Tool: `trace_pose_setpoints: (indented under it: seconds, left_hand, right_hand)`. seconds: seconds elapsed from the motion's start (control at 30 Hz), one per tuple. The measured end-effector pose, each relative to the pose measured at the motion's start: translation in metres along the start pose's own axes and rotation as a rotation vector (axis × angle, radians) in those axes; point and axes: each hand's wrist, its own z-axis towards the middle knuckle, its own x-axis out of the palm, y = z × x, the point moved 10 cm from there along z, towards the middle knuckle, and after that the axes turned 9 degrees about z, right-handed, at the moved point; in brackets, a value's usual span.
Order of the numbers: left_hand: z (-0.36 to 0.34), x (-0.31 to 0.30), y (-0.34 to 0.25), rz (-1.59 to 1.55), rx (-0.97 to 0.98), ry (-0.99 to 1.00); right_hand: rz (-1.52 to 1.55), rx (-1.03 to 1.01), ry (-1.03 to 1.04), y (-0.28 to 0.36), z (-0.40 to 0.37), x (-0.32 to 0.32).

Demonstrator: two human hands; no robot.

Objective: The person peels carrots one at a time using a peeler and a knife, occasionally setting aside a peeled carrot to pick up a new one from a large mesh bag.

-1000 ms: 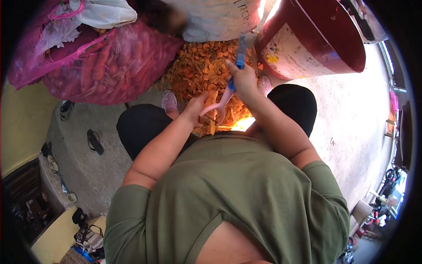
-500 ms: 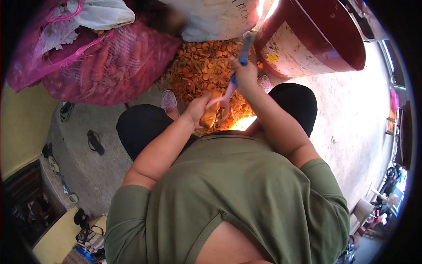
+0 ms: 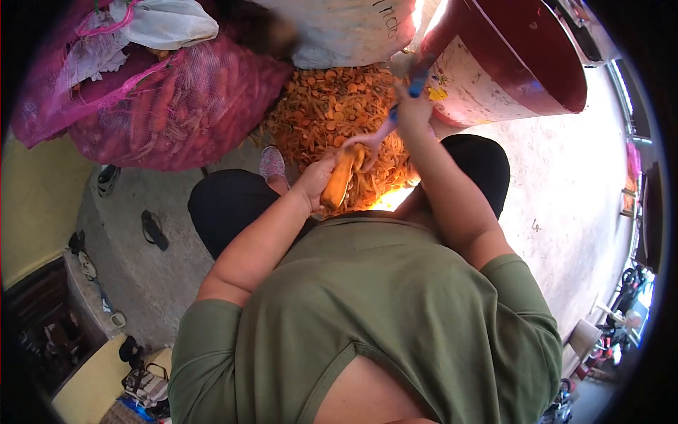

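Note:
My left hand (image 3: 316, 181) is wrapped around a thick orange carrot (image 3: 338, 186) held low between my knees. Closed on the blue handle of a Y-shaped peeler (image 3: 385, 133), my right hand (image 3: 415, 113) is up and to the right of it. The peeler's pale pink forked head overlaps the upper end of the carrot. Below both hands, a heap of orange peelings and round carrot slices (image 3: 314, 113) covers the floor between my feet.
A pink mesh sack full of carrots (image 3: 191, 106) lies at the upper left. Beyond the heap stands a white sack with handwriting (image 3: 346, 39). A large red tub (image 3: 487, 78) is at the upper right. One dark flip-flop (image 3: 154, 230) rests on the concrete floor.
My right hand has moved up and to the right with the peeler, its head shifting toward the carrot's far end. More of the carrot shows; my left hand has barely moved.

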Motion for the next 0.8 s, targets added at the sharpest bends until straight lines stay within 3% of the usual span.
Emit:
trace_pose_setpoints:
  seconds: [0.1,0.2,0.3,0.43,0.53,0.63,0.77,0.8]
  left_hand:
    - [-0.005,0.000,-0.005,-0.019,0.018,-0.011]
    - [-0.008,0.000,-0.011,-0.059,-0.015,-0.030]
    - [-0.014,0.007,-0.005,-0.093,-0.100,-0.046]
    - [-0.006,0.003,-0.002,0.097,-0.056,-0.024]
    - [-0.006,0.000,-0.003,0.040,-0.052,0.025]
    - [-0.002,-0.006,-0.002,0.068,-0.036,0.011]
    - [-0.007,0.003,-0.005,0.091,-0.044,0.080]
    - [-0.010,0.007,-0.009,0.077,-0.043,0.092]
  right_hand:
    - [0.163,0.025,-0.102,0.017,0.007,-0.020]
    - [0.219,0.186,0.141,0.029,-0.043,0.021]
    - [0.074,0.301,0.277,0.021,-0.089,0.045]
    - [0.003,0.023,0.064,0.021,-0.027,0.010]
    - [0.072,-0.012,-0.081,0.039,-0.003,-0.018]
    - [0.258,0.092,0.032,0.037,-0.018,0.002]
    - [0.213,0.123,-0.029,0.027,-0.015,-0.003]
    - [0.105,0.046,-0.042,0.035,-0.013,-0.008]
